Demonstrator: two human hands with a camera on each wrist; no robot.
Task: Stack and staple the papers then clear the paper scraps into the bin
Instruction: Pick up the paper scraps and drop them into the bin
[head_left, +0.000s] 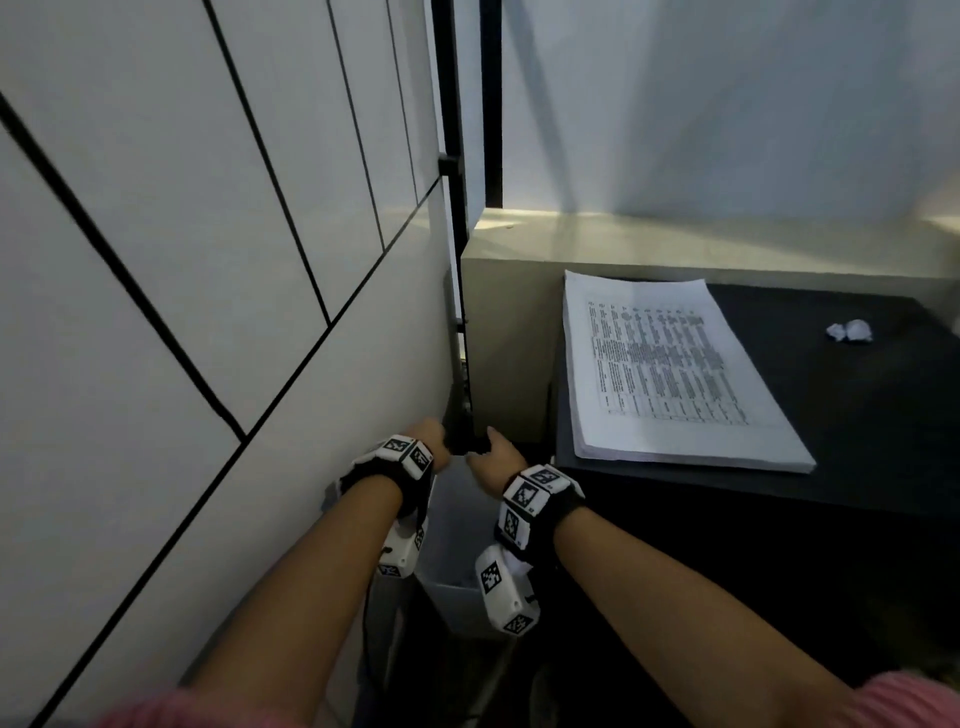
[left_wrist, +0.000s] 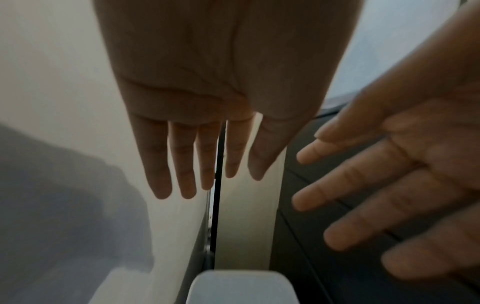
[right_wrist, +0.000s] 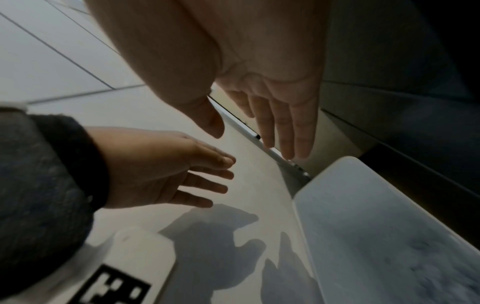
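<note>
A stack of printed papers (head_left: 670, 369) lies flat on the black table (head_left: 857, 457). One crumpled paper scrap (head_left: 850, 331) sits on the table at the far right. A pale bin (head_left: 452, 551) stands on the floor between the wall and the table, and its rim shows in the wrist views (left_wrist: 239, 286) (right_wrist: 389, 236). My left hand (head_left: 428, 434) (left_wrist: 207, 185) hovers above the bin, fingers straight and spread, holding nothing. Beside it, my right hand (head_left: 493, 452) (right_wrist: 255, 144) is just as flat and empty. The two hands are close together but apart.
A white panelled wall (head_left: 208, 260) runs close along the left. A black vertical frame (head_left: 457, 208) stands in the corner behind the bin. A beige ledge (head_left: 519, 291) backs the table. The gap holding the bin is narrow.
</note>
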